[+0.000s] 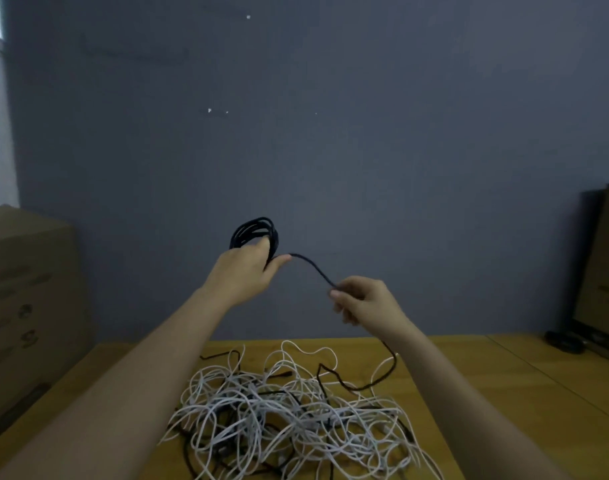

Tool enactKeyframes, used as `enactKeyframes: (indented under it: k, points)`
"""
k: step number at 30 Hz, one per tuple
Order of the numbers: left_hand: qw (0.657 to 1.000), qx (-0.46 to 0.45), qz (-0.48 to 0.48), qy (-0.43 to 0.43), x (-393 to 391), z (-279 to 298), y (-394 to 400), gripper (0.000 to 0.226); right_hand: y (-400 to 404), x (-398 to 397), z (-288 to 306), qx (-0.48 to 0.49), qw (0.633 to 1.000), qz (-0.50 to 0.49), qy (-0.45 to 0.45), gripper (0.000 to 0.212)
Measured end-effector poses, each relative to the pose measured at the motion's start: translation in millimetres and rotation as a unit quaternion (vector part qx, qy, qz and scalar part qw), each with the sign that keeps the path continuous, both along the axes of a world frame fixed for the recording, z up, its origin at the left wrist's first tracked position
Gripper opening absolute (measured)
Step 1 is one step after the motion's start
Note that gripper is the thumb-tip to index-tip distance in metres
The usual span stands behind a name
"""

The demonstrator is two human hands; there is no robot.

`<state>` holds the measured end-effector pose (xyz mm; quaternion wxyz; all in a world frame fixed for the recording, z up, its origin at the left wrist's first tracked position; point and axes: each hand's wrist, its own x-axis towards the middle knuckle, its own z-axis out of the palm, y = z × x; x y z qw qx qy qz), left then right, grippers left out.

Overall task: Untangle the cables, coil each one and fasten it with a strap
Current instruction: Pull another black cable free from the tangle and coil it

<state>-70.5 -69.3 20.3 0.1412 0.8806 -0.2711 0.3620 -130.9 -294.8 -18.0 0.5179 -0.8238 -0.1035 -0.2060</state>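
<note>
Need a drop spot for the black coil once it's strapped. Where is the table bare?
Bare wood on the table to the right, between the tangled pile of white and black cables and the dark objects at the far right edge. A narrower bare strip runs left of the pile. The centre is crowded.

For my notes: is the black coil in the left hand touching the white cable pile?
Apart. The head view shows the black coil raised against the wall, well above the white cable pile.

The left hand's (242, 270) fingers hide the near side of the black coil (256, 232). Behind the right hand's (363, 299) fingers, the black cable (313, 268) disappears. The cable pile (289, 410) below runs off the bottom edge. The cardboard box's (22, 292) print is too blurred to read.
</note>
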Motion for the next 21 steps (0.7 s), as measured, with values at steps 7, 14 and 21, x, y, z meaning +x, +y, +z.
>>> enactKeyframes:
  k: [7, 14, 21]
  points:
    - [0.997, -0.069, -0.018, -0.039, -13.7, 48.4, -31.3, 0.044, -21.1, 6.5, 34.1, -0.216, 0.896, -0.342, -0.182, 0.037]
    - [0.994, -0.096, -0.011, -0.052, -14.5, 98.7, -61.4, 0.04, -41.0, 17.3, 121.4, -0.158, 0.914, -0.366, -0.075, 0.043]
    - [0.983, -0.144, -0.096, -0.063, -16.2, 159.2, -94.4, 0.041, -45.3, 20.6, 253.7, 0.173, 0.9, -0.192, -0.351, 0.019]
